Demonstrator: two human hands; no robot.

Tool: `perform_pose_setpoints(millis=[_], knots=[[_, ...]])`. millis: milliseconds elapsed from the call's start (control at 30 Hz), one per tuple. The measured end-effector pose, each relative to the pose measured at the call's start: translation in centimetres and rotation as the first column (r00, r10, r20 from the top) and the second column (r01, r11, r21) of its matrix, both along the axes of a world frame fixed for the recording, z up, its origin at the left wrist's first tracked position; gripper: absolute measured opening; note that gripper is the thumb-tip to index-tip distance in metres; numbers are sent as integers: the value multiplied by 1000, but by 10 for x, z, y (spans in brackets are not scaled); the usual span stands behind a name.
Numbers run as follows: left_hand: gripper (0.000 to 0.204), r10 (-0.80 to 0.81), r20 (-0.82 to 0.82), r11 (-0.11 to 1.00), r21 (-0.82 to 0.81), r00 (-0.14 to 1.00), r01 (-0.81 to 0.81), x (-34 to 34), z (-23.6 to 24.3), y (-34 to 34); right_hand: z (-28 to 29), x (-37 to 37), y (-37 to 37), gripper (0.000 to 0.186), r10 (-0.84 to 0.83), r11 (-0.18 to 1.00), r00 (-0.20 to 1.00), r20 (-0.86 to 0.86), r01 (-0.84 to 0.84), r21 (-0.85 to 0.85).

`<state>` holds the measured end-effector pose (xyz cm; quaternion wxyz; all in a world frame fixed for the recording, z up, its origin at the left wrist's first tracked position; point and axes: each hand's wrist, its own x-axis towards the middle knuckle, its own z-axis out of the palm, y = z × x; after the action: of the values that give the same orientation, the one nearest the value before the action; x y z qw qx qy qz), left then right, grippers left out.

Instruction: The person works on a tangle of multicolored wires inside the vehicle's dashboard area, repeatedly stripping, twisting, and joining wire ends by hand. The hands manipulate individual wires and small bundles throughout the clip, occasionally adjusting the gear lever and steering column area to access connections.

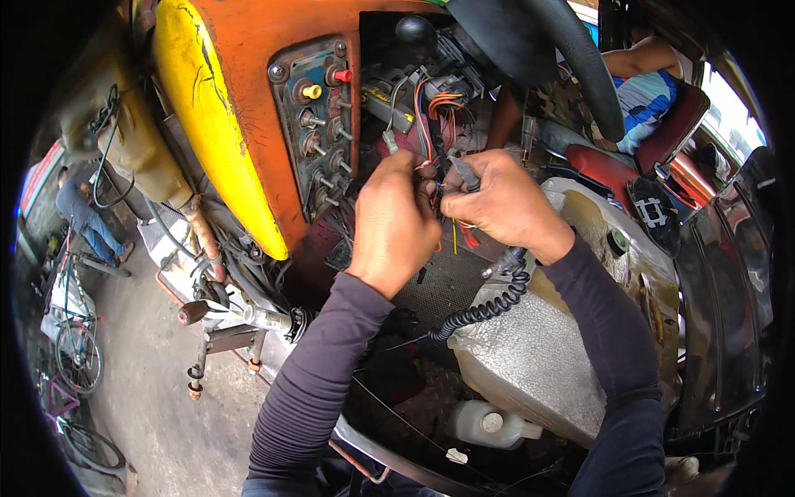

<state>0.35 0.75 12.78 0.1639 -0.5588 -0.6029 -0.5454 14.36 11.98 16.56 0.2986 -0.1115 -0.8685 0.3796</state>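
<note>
My left hand (396, 217) is closed, pinching thin coloured wires (424, 124) that come down from the open dashboard. Close beside it, my right hand (505, 199) grips a small grey tool with a flat, tapered end (465, 174); its exact kind is hard to make out. Both sets of fingertips meet around the wires, and the spot between them is partly hidden. Below the hands hang loose ends, with red pieces (469, 237) and a yellow strand (455, 236). A pale connector (390, 141) sits just above my left hand.
An orange panel with a switch plate (319, 137) stands at the left, edged in yellow (219, 124). The black steering wheel (592, 83) is at upper right. A coiled black cable (493, 305) crosses a silver-covered hump (530, 356). Another person (642, 87) sits at far right.
</note>
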Motion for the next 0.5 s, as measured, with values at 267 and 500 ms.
perform_pose_setpoints(millis=[267, 500], knots=[[33, 205, -134, 977, -33, 969, -211, 8, 3, 18, 1, 6, 1, 16, -114, 993, 993, 7, 114, -10], [18, 99, -73, 990, -90, 992, -105, -15, -3, 5, 7, 20, -4, 12, -3, 999, 1000, -1, 3, -36]])
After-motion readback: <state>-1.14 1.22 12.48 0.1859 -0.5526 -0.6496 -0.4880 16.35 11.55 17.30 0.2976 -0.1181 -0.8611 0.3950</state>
